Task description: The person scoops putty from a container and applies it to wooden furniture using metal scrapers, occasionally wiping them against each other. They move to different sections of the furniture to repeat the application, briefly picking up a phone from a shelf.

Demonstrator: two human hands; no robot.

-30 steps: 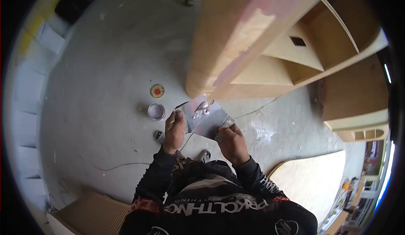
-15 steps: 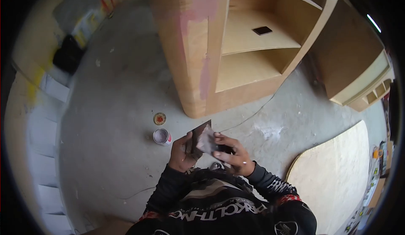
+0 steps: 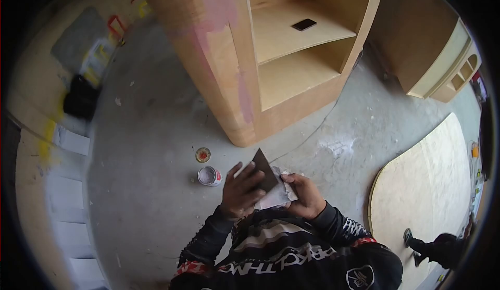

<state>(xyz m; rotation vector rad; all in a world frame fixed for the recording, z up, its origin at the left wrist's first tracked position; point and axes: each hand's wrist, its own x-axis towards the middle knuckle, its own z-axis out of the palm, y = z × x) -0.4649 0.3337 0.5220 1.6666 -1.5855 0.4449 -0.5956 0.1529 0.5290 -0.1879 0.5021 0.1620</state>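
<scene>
My left hand (image 3: 241, 192) is closed on a thin dark putty spreader (image 3: 264, 169), its fingers lying over the flat face. My right hand (image 3: 307, 197) grips a pale, putty-smeared plate (image 3: 277, 196) with the thumb on top. The dark spreader overlaps the plate; whether they touch is hard to see. On the floor to the left of my hands stands an opened putty can (image 3: 209, 176), pinkish-grey inside, with its round lid (image 3: 203, 155) lying just beyond it.
A wooden cabinet (image 3: 291, 117) with pink filler patches (image 3: 245, 100) rises ahead, a phone (image 3: 304, 25) on its shelf. A cable (image 3: 312, 134) crosses the floor. A curved wooden panel (image 3: 416, 186) lies at right, where another person's leg (image 3: 437, 249) shows. A second cabinet (image 3: 422, 45) stands behind.
The dark spreader has swung up over the pale plate, and my right hand has lowered and turned that plate flatter. My view has shifted, and another person's leg has appeared at lower right.
</scene>
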